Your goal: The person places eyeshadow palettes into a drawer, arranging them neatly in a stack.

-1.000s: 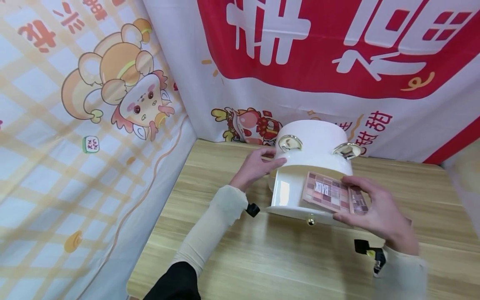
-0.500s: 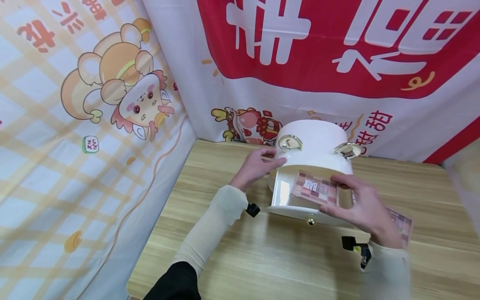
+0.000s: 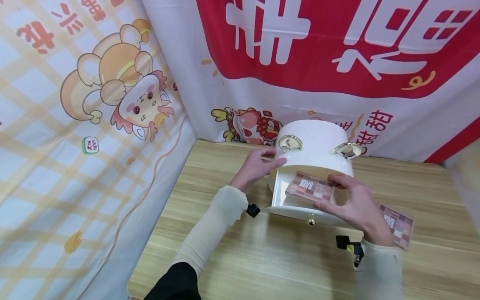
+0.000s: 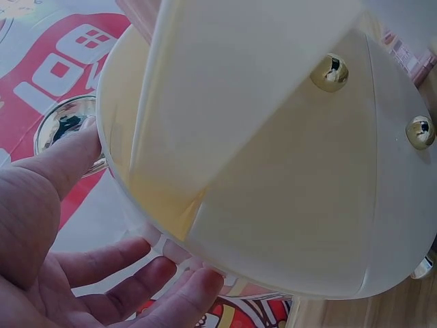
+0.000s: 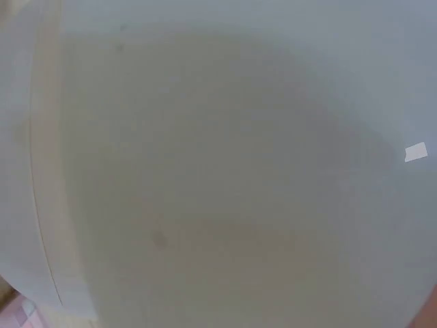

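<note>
r hand (image 3: 361, 207) pinches pink palette (image 3: 310, 187) btwn thumb & fingers, over open drawer (image 3: 286, 211) at front of white box (image 3: 315, 156); can't tell if palette touches drawer floor. l hand (image 3: 256, 167) grips box's left side, thumb apart from fingers. 2nd palette (image 3: 398, 227) lies on wood table (image 3: 262, 262), right of box.

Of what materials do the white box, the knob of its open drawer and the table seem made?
White box: probably plastic, smooth, with an even colour and soft sheen.
Knob: polished gold-coloured metal or metal-coated plastic, with mirror-like reflections.
Table: wood or wood-look laminate, with streaky grain.
</note>
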A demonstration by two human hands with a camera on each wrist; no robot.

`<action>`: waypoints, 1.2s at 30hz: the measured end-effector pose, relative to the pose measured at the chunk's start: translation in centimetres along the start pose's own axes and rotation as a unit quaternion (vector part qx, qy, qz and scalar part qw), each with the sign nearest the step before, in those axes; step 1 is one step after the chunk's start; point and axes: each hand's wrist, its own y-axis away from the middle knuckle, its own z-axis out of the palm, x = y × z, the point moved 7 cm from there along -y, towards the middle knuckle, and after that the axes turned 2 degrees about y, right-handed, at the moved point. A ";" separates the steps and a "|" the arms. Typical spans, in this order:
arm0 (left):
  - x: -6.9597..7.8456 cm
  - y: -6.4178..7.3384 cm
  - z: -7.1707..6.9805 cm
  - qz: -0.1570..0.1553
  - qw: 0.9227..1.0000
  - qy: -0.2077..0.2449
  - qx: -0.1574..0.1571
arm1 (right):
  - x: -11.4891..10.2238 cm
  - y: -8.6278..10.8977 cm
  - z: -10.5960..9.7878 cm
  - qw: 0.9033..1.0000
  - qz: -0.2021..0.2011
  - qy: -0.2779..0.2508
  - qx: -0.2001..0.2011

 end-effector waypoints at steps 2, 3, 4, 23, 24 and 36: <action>0.0 0.0 0.0 0.001 1.000 -0.001 0.001 | 0.0 -0.1 0.1 1.000 0.001 0.004 0.001; 0.0 0.0 0.0 0.002 1.000 -0.002 0.001 | 0.0 -0.1 0.1 1.000 0.001 0.004 0.000; 0.0 0.0 0.0 0.001 1.000 -0.002 0.001 | -0.1 -0.1 0.0 1.000 0.000 0.005 0.001; 0.0 0.1 0.1 0.004 1.000 0.007 0.002 | -0.2 -0.2 -0.3 1.000 -0.003 0.020 0.009; 0.0 0.1 0.1 0.004 1.000 0.010 0.002 | -0.2 -0.2 -0.3 1.000 -0.001 0.022 0.006; 0.0 0.1 0.0 0.010 1.000 0.007 -0.001 | -0.1 -0.2 -0.2 1.000 0.008 0.028 0.004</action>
